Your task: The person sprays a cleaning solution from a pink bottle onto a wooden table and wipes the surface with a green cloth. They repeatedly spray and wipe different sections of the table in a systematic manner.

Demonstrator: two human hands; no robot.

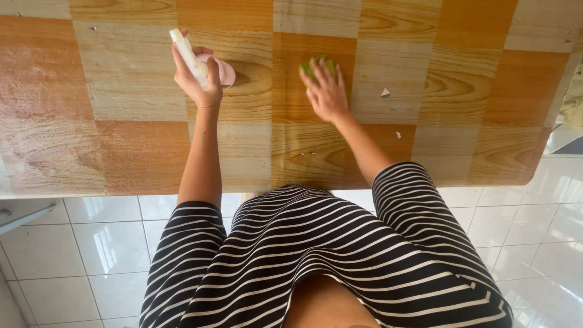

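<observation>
My left hand (195, 78) grips a spray bottle (209, 65) with a white nozzle and a pink body, held above the table. My right hand (326, 91) presses flat on a green sponge (317, 64) that lies on the table, most of it hidden under my fingers. The table (133, 121) has a wood-grain top in a checker of pale and orange squares. Both arms reach out from striped black-and-white sleeves.
Small white scraps (385, 93) lie on the table right of the sponge, and tiny specks near the front edge. The table's front edge runs across the middle of the view; white glossy floor tiles (103, 249) lie below it.
</observation>
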